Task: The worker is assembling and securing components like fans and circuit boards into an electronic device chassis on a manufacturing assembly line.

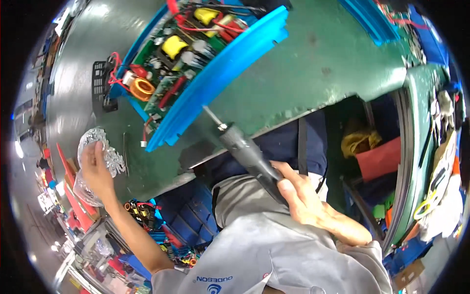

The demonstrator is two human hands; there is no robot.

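My right hand grips a black electric screwdriver by its handle. Its thin metal bit points up and left, with the tip close to the near blue side wall of a casing; whether they touch I cannot tell. Inside that blue metal casing lies a green circuit board with yellow transformers, a copper ring coil and red wires. At the left, my left hand is over a clear plastic bag of small silvery pieces, likely screws. Its fingers look stretched out, slightly blurred; nothing shows in them.
A black slotted panel lies left of the casing on the green bench. Another blue casing piece sits at the far right. Below the bench's near edge, a blue crate stands near more boards. A shelf at right holds a red cloth.
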